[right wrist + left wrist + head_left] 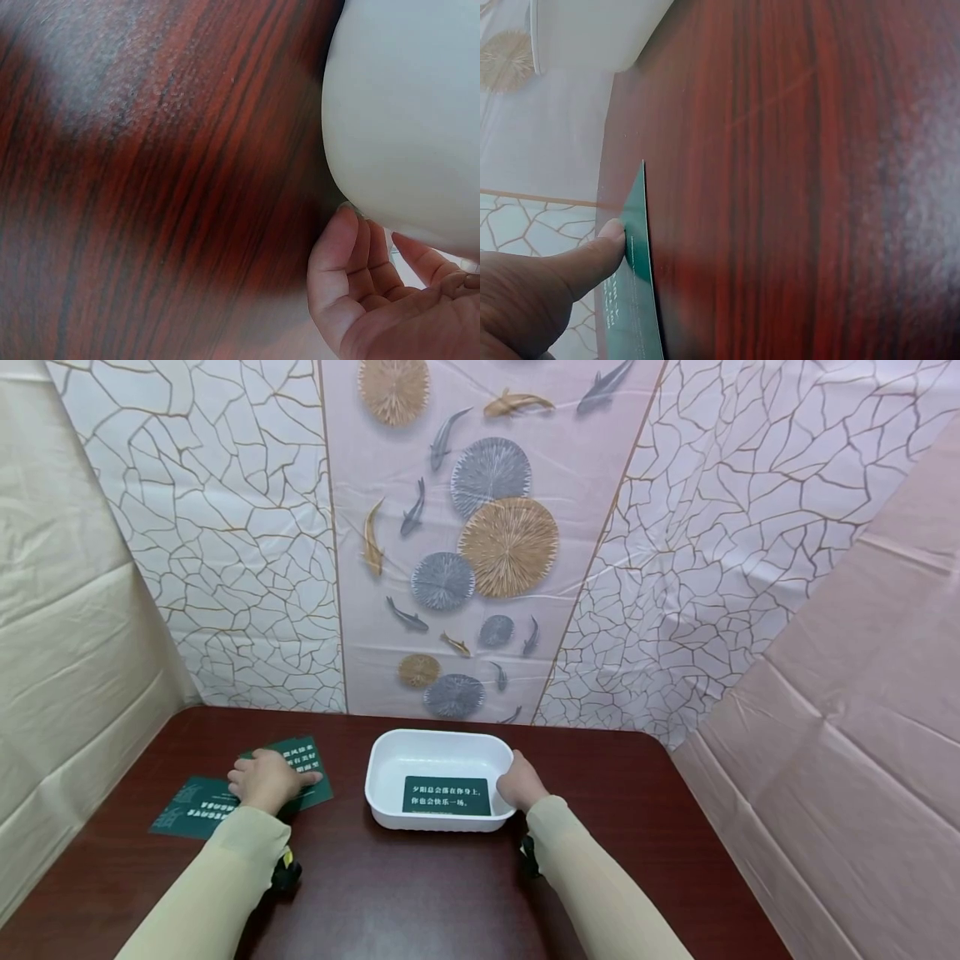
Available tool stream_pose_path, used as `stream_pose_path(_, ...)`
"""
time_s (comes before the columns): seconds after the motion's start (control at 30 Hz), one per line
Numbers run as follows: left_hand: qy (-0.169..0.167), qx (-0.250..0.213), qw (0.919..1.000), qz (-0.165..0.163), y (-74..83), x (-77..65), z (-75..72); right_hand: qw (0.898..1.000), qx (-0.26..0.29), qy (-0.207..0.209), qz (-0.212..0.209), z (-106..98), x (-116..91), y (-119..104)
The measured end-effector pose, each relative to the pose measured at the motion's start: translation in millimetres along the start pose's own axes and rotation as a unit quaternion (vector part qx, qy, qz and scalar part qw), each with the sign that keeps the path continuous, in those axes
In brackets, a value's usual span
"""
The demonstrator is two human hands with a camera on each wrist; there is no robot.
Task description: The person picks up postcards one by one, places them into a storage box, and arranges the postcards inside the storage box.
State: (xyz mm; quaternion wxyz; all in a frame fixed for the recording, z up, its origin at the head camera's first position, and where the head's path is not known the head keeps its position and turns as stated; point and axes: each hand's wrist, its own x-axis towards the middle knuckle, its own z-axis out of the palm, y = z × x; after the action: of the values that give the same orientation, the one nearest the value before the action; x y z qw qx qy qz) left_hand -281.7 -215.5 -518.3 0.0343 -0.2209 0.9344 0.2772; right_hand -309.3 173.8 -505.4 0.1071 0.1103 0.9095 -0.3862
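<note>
A white plastic tray [386,777] stands on the table with a dark green card [446,796] printed in white characters inside it. My right hand [521,782] grips the tray's right end, its fingers curled at the rim in the right wrist view. To the left, my left hand [266,779] rests over a green printed card [317,792], thumb extended on its face; part of the card is hidden under the hand. The left wrist view shows the thumb touching this card [636,300] near its edge. Another green card [183,810] lies at the hand's left.
The dark red-brown wood-grain table [405,893] has rounded far corners. Behind it hangs a patterned cloth [442,652] with fish and round motifs, and plain beige cloth [847,718] drapes along the sides. Both wrists carry a dark strapped device [285,870].
</note>
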Motion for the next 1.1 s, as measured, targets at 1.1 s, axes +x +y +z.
stream_pose_path(1.1, -0.015, 0.038, 0.9989, -0.024, 2.0, -6.9, -4.8, 1.000, 0.015, -0.001, -0.004, 0.9, 1.6, 2.7)
